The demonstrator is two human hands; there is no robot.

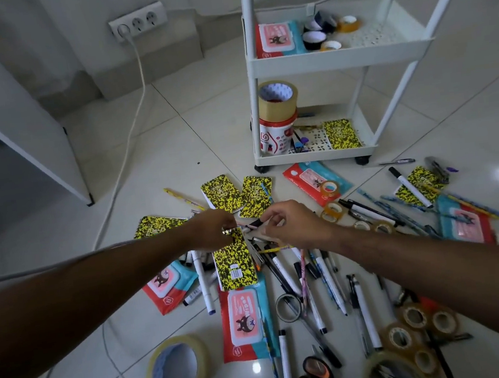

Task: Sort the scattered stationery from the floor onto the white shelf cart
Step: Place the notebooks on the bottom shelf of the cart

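Both hands meeting over middle of floor pile, approx above top end of yellow-black notebook [234, 260]. Left hand [215, 228], ring on one finger, curled round what looks like a small bundle of pens [251, 225]; right hand [286, 223] pinching other end of same bundle w/ thumb & fingertips [268, 219]. Exact count in bundle: cannot tell, partly hidden by fingers. Long axis of bundle running roughly left-right, spanning gap between the hands, dark cap toward right hand. Neither hand clearly nearer; both touching it.

Pens: slim, pale barrels, black caps, light & easy to slip if grip loosens.

White cart [305, 58] standing beyond the hands, up & to the right, well apart. Lower tray [315, 151] already holding red-white cup w/ pens beside a notebook, so prob. destination. Upper tray holding wipes pack & tape rolls. Right hand on cart side, likely better placed for carry. Much stationery left on floor: markers, tape rolls, wipes packs, scissors.
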